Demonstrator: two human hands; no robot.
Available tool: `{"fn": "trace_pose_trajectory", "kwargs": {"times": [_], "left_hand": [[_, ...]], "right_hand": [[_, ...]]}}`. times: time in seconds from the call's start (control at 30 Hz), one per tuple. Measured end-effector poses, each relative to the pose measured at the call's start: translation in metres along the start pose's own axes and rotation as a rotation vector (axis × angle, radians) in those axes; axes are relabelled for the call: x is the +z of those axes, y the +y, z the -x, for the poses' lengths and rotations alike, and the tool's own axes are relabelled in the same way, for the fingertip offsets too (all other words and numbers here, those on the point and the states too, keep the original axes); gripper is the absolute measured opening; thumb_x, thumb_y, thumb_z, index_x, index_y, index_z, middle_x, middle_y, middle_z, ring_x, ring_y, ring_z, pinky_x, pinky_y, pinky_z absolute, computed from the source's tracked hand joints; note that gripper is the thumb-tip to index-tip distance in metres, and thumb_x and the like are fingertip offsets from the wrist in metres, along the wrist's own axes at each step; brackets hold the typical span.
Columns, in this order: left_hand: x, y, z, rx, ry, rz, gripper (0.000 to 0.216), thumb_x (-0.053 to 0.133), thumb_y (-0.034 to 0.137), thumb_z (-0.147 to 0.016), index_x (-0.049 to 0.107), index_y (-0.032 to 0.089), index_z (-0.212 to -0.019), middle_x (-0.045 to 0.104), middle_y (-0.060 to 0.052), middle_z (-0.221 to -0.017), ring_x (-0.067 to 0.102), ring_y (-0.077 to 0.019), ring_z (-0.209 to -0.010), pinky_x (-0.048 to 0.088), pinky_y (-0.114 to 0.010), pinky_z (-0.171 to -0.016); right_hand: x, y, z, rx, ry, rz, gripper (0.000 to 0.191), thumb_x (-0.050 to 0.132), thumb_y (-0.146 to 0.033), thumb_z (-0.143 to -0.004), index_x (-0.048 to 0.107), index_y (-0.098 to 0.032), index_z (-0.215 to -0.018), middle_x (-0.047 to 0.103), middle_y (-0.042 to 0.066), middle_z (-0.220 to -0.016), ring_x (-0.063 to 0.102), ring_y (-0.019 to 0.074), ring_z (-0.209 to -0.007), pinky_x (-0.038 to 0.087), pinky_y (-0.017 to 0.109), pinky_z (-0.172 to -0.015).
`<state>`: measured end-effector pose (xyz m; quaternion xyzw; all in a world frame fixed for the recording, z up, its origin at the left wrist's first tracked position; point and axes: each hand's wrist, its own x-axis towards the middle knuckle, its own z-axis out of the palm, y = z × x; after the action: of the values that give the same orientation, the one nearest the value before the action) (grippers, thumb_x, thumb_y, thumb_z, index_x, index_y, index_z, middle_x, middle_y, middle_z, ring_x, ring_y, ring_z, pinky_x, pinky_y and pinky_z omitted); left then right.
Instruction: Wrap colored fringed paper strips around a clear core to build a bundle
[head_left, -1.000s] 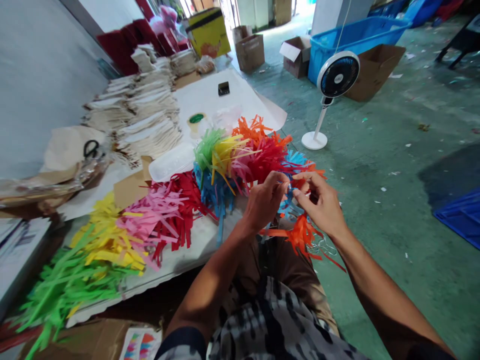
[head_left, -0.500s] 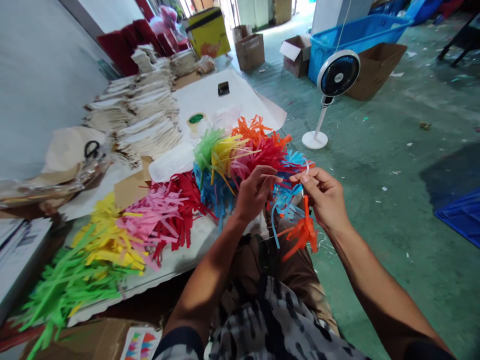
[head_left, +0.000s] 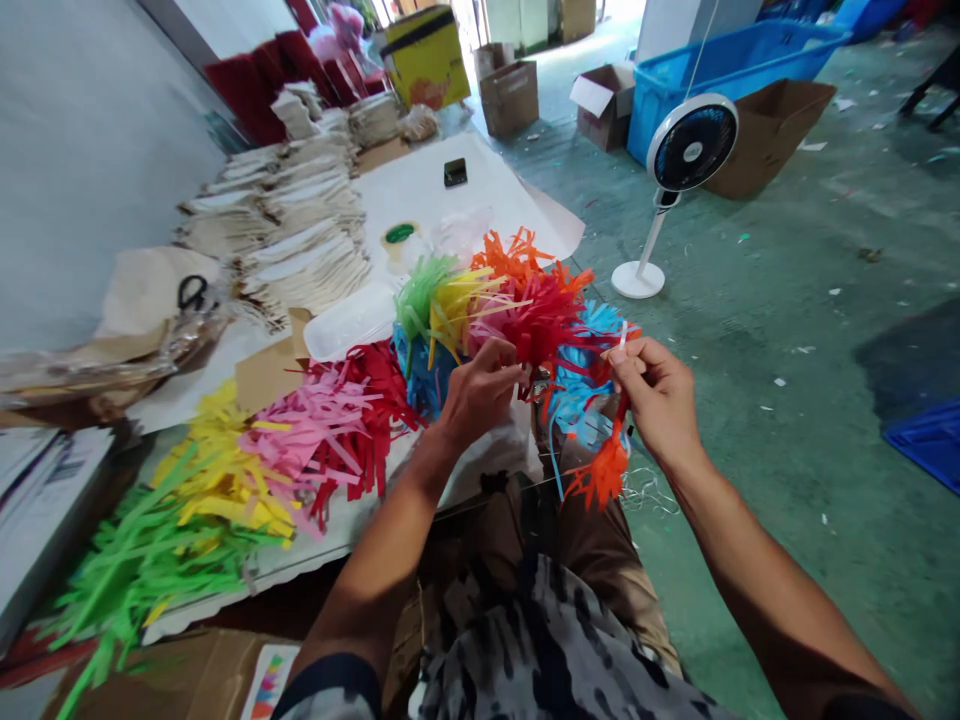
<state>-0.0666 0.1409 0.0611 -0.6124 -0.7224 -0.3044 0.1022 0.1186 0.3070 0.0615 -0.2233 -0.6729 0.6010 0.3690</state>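
My right hand [head_left: 660, 400] is closed, thumb against forefinger, pinching a narrow white strip [head_left: 623, 335] whose end sticks up above the fingers. Below the hand hangs an orange paper tassel [head_left: 606, 468]. Blue tassels [head_left: 581, 375] lie just left of this hand. My left hand [head_left: 484, 392] hovers at the table's edge with fingers pinched together; whatever is between them is too small to make out. Directly behind it lies a heap of fringed tassels, with a red tassel [head_left: 544, 325], a yellow tassel [head_left: 450, 305] and a light green tassel [head_left: 424, 295].
Loose fringe lies along the table's front edge: red [head_left: 386, 400], pink [head_left: 311, 420], yellow [head_left: 217, 470] and green [head_left: 157, 550]. A clear plastic tray [head_left: 349, 322], tape roll [head_left: 399, 235] and stacked cream bundles [head_left: 300, 240] are farther back. A white fan [head_left: 691, 150] stands on the floor.
My left hand has moved left and down, away from my right hand. My right hand keeps its pinch, and the orange tassel now hangs straighter. The whole view has shifted slightly.
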Motion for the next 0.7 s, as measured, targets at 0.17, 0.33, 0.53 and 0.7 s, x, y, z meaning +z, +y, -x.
{"fn": "trace_pose_trajectory", "kwargs": {"times": [0.17,0.33,0.53,0.7], "left_hand": [[0.004,-0.002,0.003,0.090,-0.230,-0.210,0.025,0.057,0.019,-0.096,0.081,0.026,-0.099,0.066,-0.005,-0.098,0.063,-0.0130,-0.074,0.040,-0.024,-0.057],[0.012,-0.004,-0.001,0.088,-0.237,-0.274,0.031,0.058,0.012,-0.093,0.079,0.027,-0.111,0.069,-0.006,-0.109,0.068,-0.0172,-0.082,0.038,-0.027,-0.055],[0.015,-0.012,-0.003,0.062,-0.262,-0.295,0.029,0.055,0.011,-0.098,0.078,0.026,-0.107,0.067,-0.007,-0.103,0.065,-0.0167,-0.076,0.032,-0.028,-0.051],[0.007,-0.016,-0.013,0.045,-0.136,-0.061,0.022,0.057,0.024,-0.104,0.078,0.027,-0.110,0.066,-0.005,-0.108,0.066,-0.0127,-0.084,0.044,-0.023,-0.062]], "right_hand": [[0.005,-0.002,-0.003,-0.013,0.013,-0.005,0.028,0.070,-0.048,-0.096,0.067,-0.023,-0.082,0.045,-0.004,-0.062,0.037,0.0127,-0.059,0.031,0.030,-0.059],[0.009,-0.005,-0.007,-0.011,0.011,0.033,0.030,0.069,-0.051,-0.095,0.064,-0.025,-0.080,0.039,-0.004,-0.062,0.033,0.0134,-0.058,0.028,0.031,-0.056],[0.012,-0.010,-0.012,-0.045,0.027,0.033,0.027,0.068,-0.045,-0.095,0.062,-0.025,-0.078,0.037,-0.003,-0.066,0.032,0.0138,-0.061,0.030,0.032,-0.060],[0.018,-0.011,-0.013,-0.068,-0.034,0.058,0.030,0.067,-0.048,-0.096,0.062,-0.024,-0.079,0.036,-0.004,-0.065,0.032,0.0135,-0.062,0.028,0.031,-0.059]]}}
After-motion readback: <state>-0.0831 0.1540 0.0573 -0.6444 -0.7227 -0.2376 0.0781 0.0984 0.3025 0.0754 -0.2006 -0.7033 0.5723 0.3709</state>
